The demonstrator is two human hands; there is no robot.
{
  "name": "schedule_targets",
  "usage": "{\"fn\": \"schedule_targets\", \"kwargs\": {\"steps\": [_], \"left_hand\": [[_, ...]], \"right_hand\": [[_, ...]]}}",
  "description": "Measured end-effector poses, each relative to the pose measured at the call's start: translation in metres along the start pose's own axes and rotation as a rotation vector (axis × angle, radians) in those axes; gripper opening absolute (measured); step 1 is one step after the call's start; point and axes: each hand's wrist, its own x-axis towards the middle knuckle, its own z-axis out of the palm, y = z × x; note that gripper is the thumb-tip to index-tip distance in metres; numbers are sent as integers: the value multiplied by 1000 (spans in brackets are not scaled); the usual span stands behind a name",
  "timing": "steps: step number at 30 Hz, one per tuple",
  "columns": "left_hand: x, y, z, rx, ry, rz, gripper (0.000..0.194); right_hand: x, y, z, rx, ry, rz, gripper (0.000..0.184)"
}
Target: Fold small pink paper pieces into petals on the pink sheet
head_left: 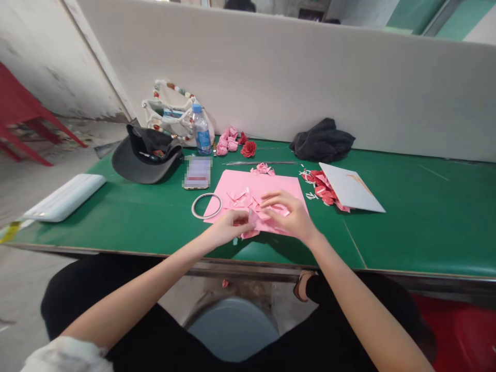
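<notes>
My left hand [230,226] pinches a small piece of pink paper [251,219] between its fingers, just above the front of a pink paper sheet [240,181]. My right hand [289,216] rests with its fingers apart over loose pink paper scraps [242,200] on that sheet. Further back lie a thin bundle of wire stems [261,163] and a small heap of pink paper [262,168]. Pink paper roses [227,142] and a red paper rose [248,149] stand near the wall. To my right are cut red paper pieces [320,186] beside a white card [351,187].
The green worktable [411,232] holds a metal ring [206,205], a phone [197,173], a black cap [145,155], a water bottle [201,129], a beaded bag [170,116], black cloth [321,140] and a white box [65,196]. A pale partition [294,77] stands behind.
</notes>
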Motion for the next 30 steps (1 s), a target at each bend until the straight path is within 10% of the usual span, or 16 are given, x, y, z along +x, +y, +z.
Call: {"fn": "schedule_targets", "kwargs": {"steps": [30], "left_hand": [[-5, 17, 6, 182, -67, 41, 37]], "right_hand": [[-11, -3, 22, 126, -144, 164, 14]]}}
